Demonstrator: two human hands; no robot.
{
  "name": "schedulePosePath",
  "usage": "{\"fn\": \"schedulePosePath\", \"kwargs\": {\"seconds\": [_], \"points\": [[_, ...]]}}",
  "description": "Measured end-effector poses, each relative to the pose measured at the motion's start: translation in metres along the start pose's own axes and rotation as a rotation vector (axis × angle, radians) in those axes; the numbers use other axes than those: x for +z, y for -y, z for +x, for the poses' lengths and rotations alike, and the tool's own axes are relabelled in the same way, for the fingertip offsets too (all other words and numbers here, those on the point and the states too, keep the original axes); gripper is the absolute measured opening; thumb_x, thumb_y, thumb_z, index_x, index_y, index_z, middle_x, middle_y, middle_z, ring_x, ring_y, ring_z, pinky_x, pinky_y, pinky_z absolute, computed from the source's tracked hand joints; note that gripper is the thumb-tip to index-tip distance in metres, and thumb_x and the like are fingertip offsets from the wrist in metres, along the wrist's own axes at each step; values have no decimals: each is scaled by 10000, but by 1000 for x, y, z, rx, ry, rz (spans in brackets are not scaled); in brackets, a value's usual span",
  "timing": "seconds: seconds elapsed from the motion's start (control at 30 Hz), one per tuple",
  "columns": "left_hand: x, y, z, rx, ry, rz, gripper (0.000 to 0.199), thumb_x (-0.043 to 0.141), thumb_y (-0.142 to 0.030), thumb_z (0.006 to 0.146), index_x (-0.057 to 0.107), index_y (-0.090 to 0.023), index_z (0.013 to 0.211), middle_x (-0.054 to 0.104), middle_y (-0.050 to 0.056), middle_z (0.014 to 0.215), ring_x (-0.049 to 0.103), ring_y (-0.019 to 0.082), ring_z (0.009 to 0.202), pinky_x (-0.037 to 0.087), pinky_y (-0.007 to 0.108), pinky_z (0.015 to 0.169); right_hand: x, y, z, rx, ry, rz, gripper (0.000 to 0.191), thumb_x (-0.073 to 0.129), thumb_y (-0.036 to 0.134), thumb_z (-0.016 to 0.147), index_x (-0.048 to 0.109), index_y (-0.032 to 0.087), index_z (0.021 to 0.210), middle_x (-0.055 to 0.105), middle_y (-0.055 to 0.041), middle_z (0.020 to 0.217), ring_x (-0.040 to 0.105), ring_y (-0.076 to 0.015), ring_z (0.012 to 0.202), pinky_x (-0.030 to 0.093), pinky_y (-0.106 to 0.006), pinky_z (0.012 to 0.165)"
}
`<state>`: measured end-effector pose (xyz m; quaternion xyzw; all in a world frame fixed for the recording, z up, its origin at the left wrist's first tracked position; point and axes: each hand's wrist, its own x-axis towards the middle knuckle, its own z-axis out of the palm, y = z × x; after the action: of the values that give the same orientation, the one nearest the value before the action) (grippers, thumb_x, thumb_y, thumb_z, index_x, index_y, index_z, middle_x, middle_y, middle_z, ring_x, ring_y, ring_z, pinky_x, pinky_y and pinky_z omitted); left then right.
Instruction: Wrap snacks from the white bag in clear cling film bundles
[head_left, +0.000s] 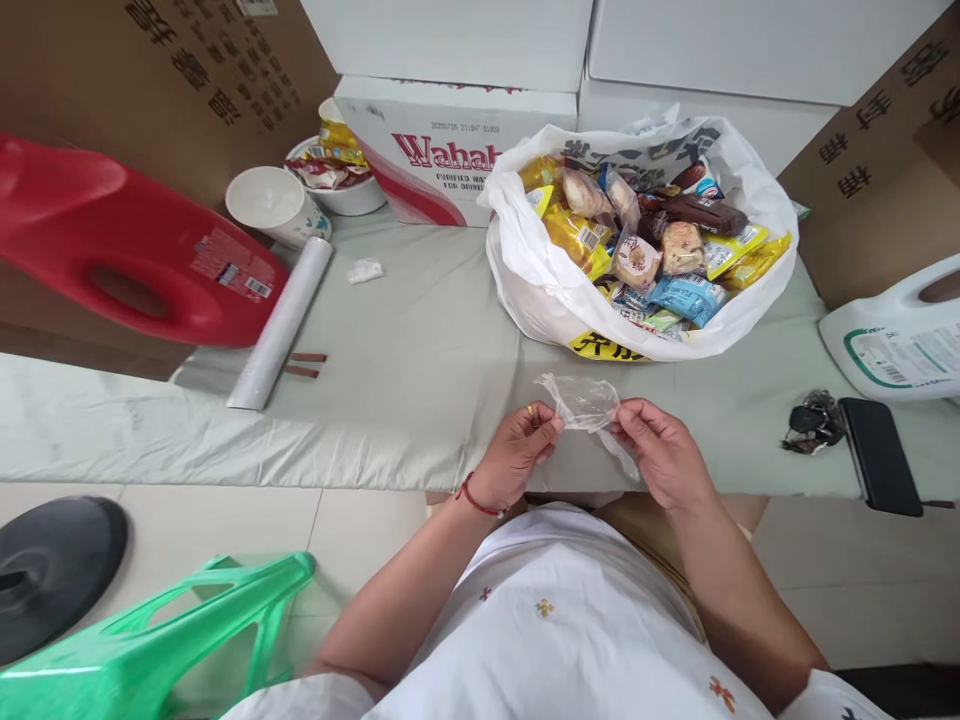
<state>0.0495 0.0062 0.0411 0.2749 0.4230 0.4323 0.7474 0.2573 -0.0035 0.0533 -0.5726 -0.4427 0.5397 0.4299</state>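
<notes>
Between my two hands a thin clear plastic film (pixel 585 402) is held near the table's front edge, with a loose strip hanging down on its right. My left hand (pixel 525 445) pinches the film's left side; a red string bracelet circles that wrist. The film's right side is pinched by the fingertips of my right hand (pixel 660 450). Just beyond the film stands a white plastic bag (pixel 525 270), open at the top and full of wrapped snacks (pixel 682 247).
On the left lie a white roll (pixel 281 325), brown strips (pixel 306 364) and a red jug (pixel 135 240). A paper cup (pixel 274 205) stands behind. At right are a phone (pixel 881 455), keys (pixel 814 420) and a white jug (pixel 900 335). A green stool (pixel 82 660) stands below.
</notes>
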Motion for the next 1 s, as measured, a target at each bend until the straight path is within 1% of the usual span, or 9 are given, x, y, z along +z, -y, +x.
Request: {"fn": "schedulePosePath", "kwargs": {"seconds": [0.1, 0.13, 0.2, 0.37, 0.47, 0.6, 0.73, 0.83, 1.0], "points": [[7, 5, 3, 30, -143, -45, 492, 891, -511, 702, 543, -172, 783, 491, -76, 660, 340, 14, 487, 192, 214, 503, 6, -6, -9, -247, -201, -278, 292, 647, 512, 977, 704, 237, 896, 621, -35, 922, 570, -172, 835, 475, -317, 767], [9, 6, 3, 39, -173, -52, 491, 887, -511, 705, 539, -173, 777, 487, -77, 657, 341, 13, 486, 191, 213, 502, 9, -8, -13, -314, -236, -350, 273, 635, 473, 993, 694, 233, 876, 609, -32, 909, 567, -170, 839, 471, -316, 774], [12, 10, 4, 45, -194, -58, 488, 878, -517, 714, 534, -175, 769, 473, -82, 641, 335, 14, 480, 190, 212, 499, 16, -14, -19, -365, -227, -415, 260, 617, 427, 1009, 689, 227, 860, 594, -24, 876, 560, -163, 817, 466, -310, 770], [18, 20, 0, 25, -153, -36, 474, 871, -523, 723, 557, -175, 788, 479, -82, 634, 338, 20, 481, 208, 214, 495, 31, -29, -11, -214, -178, -329, 248, 685, 471, 956, 734, 228, 974, 628, -25, 911, 544, -150, 758, 456, -295, 710], [17, 23, -3, 25, -145, 1, 469, 864, -528, 723, 560, -176, 781, 474, -81, 623, 343, 27, 485, 215, 217, 496, 34, -34, -2, -163, -130, -222, 242, 681, 461, 947, 721, 225, 909, 613, -15, 858, 527, -146, 735, 432, -283, 673], [7, 20, -6, 42, -198, 17, 433, 839, -485, 750, 527, -184, 757, 460, -85, 614, 328, 28, 489, 214, 218, 506, 28, -34, -1, -97, -68, -147, 258, 689, 464, 922, 694, 219, 842, 588, 4, 783, 484, -133, 676, 392, -272, 628], [2, 18, -10, 61, -240, -2, 416, 820, -467, 761, 512, -188, 752, 447, -91, 602, 321, 27, 481, 206, 219, 504, 23, -33, -4, -89, -99, -182, 306, 681, 516, 921, 713, 217, 862, 599, -5, 795, 497, -144, 698, 403, -281, 651], [5, 21, -15, 51, -202, -34, 422, 829, -471, 750, 514, -191, 762, 448, -93, 595, 321, 27, 475, 200, 220, 497, 27, -33, -5, -98, -47, -232, 336, 726, 552, 882, 757, 219, 918, 640, -29, 874, 521, -155, 734, 429, -296, 690], [13, 31, -24, 32, -146, -42, 423, 845, -469, 736, 527, -191, 770, 440, -94, 567, 325, 30, 470, 199, 217, 492, 35, -31, -11, -50, -47, -88, 345, 752, 564, 845, 710, 221, 864, 614, 0, 792, 490, -145, 689, 415, -286, 666]]}}
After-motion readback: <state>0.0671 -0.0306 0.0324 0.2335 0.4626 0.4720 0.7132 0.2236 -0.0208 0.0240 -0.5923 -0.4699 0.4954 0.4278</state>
